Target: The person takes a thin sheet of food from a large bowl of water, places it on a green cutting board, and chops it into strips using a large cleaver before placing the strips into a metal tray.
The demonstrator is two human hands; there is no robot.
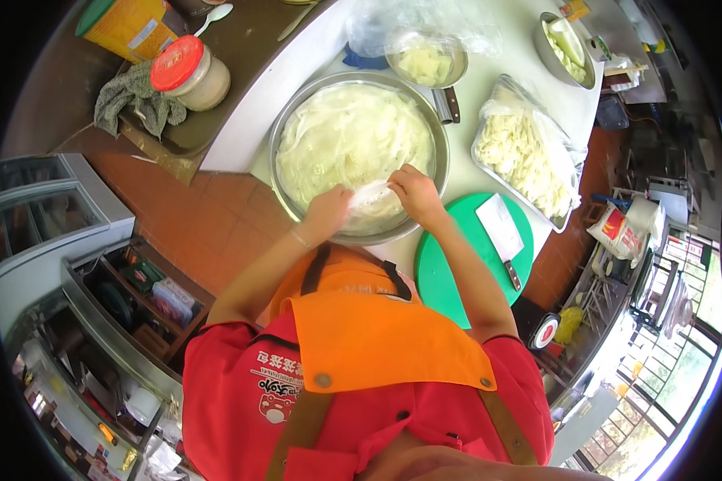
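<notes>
A large round metal basin (443, 153) stands before me, filled with a pale, wet, greenish-white mass (355, 135) that has dark specks. Over the basin's near part, a thin whitish translucent sheet or strip (370, 195) stretches between both my hands. My left hand (327, 210) grips its left end, partly blurred; the fingers of my right hand (414, 191) pinch its right end. Right of my right forearm, a cleaver (499, 222) lies on a round green cutting board (445, 264). What exactly the sheet is made of, I cannot tell.
Behind the basin are a bowl of pale chunks (424, 65) and a dark-handled knife (451, 105). A metal tray of pale cut pieces (523, 156), partly under plastic, lies right. A red-lidded jar (191, 73) and grey cloth (135, 102) occupy the left counter. Another bowl (565, 54) stands far right.
</notes>
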